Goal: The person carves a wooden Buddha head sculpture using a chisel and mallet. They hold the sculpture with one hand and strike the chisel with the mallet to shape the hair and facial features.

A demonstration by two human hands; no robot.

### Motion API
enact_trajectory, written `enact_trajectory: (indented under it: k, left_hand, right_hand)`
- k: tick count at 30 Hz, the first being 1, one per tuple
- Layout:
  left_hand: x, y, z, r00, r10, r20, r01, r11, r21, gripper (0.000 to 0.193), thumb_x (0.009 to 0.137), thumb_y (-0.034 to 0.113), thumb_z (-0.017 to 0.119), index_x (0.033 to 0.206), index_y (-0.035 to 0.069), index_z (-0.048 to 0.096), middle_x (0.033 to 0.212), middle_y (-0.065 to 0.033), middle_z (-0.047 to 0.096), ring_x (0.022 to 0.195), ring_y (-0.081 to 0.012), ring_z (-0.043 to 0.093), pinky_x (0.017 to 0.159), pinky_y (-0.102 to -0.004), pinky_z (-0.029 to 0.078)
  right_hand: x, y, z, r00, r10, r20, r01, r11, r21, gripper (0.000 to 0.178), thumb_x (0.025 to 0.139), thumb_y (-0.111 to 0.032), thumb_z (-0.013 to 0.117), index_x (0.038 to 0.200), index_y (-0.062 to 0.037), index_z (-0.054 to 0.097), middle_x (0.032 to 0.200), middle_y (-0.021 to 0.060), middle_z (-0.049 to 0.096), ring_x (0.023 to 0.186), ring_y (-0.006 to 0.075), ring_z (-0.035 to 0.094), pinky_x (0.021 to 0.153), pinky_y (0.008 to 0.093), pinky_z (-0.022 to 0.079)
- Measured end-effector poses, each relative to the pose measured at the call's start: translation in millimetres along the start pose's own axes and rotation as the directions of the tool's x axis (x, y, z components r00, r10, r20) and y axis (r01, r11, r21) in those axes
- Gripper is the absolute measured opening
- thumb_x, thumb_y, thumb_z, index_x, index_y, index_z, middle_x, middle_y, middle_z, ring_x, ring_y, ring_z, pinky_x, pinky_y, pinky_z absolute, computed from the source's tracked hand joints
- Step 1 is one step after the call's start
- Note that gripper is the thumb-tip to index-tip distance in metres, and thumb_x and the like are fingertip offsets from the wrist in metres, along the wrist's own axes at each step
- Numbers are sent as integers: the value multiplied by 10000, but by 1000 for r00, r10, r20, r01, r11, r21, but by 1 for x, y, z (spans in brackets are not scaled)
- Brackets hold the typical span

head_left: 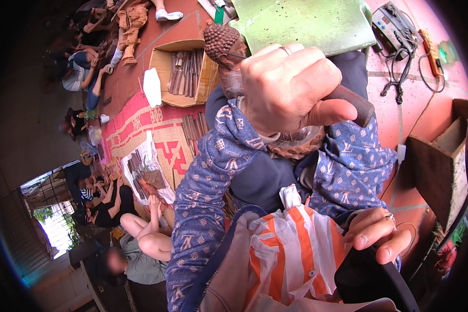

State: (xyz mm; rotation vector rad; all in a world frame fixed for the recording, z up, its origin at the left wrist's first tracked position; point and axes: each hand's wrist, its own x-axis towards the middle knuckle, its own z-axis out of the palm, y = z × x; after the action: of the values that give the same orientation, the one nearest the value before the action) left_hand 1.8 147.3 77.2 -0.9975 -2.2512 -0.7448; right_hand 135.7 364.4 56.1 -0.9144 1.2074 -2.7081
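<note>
A carved dark wooden figure [222, 44] with a knobbly, curl-covered head stands between my knees, and its lower carving [301, 143] shows beneath my wrist. My left hand [291, 83] is closed in a fist around the round wooden handle of a carving chisel [352, 104]. The chisel's thin dark shaft comes out beyond the fist toward the figure's head; whether its tip touches the wood is unclear. Low on the right, close to the camera, my right hand [377, 234] has bent fingers held apart. They overlap the edge of a black object [374, 278]; contact cannot be made out.
A cardboard box [164, 54] of chisels stands to the left, with more chisels [192, 130] on the patterned mat [135, 122]. A green board [301, 23] lies ahead. Right are a control box [395, 26], a power strip [430, 49] and a wooden box [442, 171]. Several people sit at left.
</note>
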Motion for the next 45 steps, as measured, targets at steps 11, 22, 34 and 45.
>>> enact_trajectory:
  k: [11,22,34,45]
  left_hand:
    - [3,8,0,996,36,87,-35,999,-15,543,808,577,491,637,63,518,547,-44,455,470,-217,504,433,-306,368]
    - [1,3,8,991,119,62,-121,992,30,525,791,582,512,643,79,527,555,-31,466,468,-197,499,422,-293,366]
    - [7,3,5,1000,11,26,-10,1000,-22,517,791,559,527,656,61,535,547,-43,475,469,-216,513,429,-304,387]
    - [5,7,16,999,28,24,-29,998,54,503,763,572,552,617,91,527,538,-25,485,479,-213,523,433,-298,388]
  right_hand:
    - [0,0,0,1000,-24,-3,24,1000,6,221,872,-296,574,1029,-151,516,997,170,608,656,261,612,500,299,500]
    - [2,-2,3,999,17,-38,-17,1000,-7,220,870,-315,575,1013,-158,519,981,162,614,644,264,608,499,299,497]
    - [-4,2,-2,1000,3,-26,-2,1000,14,211,877,-308,564,1018,-156,522,993,163,615,634,267,612,482,290,489]
    - [-3,2,3,998,-10,-70,9,1000,-13,208,878,-306,563,1014,-154,521,978,164,620,627,263,612,487,291,495]
